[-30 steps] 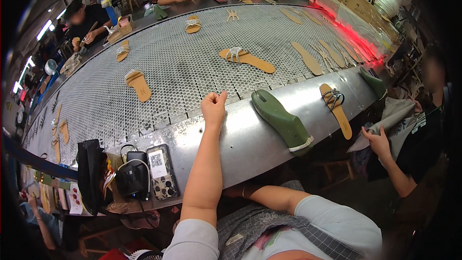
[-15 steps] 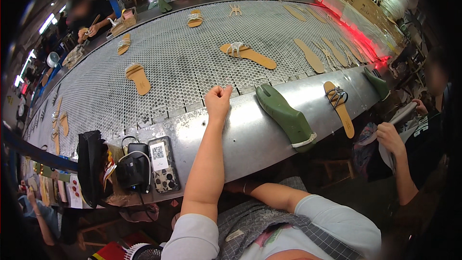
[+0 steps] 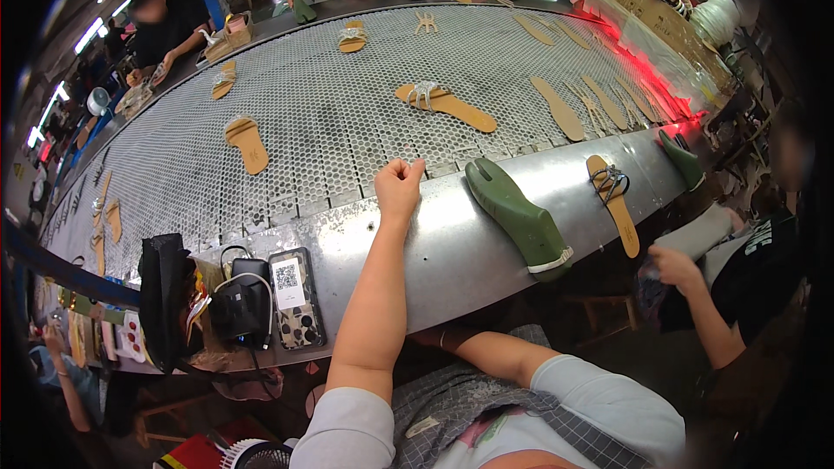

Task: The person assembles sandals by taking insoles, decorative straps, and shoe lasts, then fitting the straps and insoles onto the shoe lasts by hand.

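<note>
My left hand (image 3: 400, 188) is closed in a loose fist over the metal front ledge, beside the mesh conveyor; nothing shows in it. My right hand (image 3: 426, 336) is low, in shadow at the table's near edge, its fingers hidden. A green shoe last (image 3: 517, 215) lies on the ledge to the right of my left hand. Farther right lies a tan sandal sole with dark straps (image 3: 615, 206). On the mesh, ahead of my left hand, is a tan sandal with silvery straps (image 3: 447, 108); another tan sole (image 3: 248, 144) lies to the left.
A patterned phone (image 3: 297, 304), a black charger with cables (image 3: 241, 308) and a black pouch (image 3: 163, 304) occupy the ledge's left part. Loose insoles (image 3: 557, 108) and strap pieces lie at the right by a red-lit box (image 3: 656, 35). Co-workers sit around the conveyor; one handles pale cloth (image 3: 695, 234).
My left hand has hardly moved. A co-worker across has moved their hands apart, one to a green last. The neighbour at right has lowered their hands with the cloth.
</note>
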Available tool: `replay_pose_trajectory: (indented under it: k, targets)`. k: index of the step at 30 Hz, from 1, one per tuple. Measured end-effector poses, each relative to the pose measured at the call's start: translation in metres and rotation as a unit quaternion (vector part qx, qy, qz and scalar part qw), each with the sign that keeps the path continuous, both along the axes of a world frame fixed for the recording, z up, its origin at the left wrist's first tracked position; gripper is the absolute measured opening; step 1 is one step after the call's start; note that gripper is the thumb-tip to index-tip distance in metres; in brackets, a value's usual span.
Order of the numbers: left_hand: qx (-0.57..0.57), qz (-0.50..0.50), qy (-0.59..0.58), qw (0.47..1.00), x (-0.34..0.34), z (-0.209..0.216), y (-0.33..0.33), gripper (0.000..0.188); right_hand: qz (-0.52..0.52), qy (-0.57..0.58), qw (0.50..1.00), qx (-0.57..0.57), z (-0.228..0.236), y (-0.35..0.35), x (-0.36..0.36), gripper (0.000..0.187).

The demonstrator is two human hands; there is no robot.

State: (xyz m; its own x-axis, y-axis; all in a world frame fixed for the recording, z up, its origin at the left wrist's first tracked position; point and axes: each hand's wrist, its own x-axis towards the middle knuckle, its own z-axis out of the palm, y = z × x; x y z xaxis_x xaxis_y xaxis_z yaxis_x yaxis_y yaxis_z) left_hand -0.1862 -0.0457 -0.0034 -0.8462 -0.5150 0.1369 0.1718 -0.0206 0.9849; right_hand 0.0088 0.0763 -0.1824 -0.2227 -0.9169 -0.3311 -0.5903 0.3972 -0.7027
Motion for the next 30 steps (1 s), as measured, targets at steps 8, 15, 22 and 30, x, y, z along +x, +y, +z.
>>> replay_pose_trajectory:
  k: [8, 15, 22, 30]
  targets:
    - [-0.024, 0.008, -0.008, 1.000, 0.000, 0.002, -0.001, 0.040, -0.001, -0.006, 1.000, -0.013, -0.008, -0.002, -0.004, 0.048]
    - [-0.018, 0.001, -0.009, 1.000, 0.004, 0.005, 0.001, 0.039, -0.001, -0.011, 1.000, -0.025, -0.015, -0.006, -0.004, 0.047]
    - [-0.029, 0.009, -0.008, 1.000, 0.004, 0.005, -0.001, 0.038, 0.004, -0.015, 0.999, -0.032, -0.024, -0.015, -0.008, 0.047]
    - [-0.025, 0.008, -0.012, 1.000, 0.002, 0.003, 0.001, 0.039, 0.059, -0.238, 0.969, 0.018, -0.039, -0.016, -0.027, 0.081]
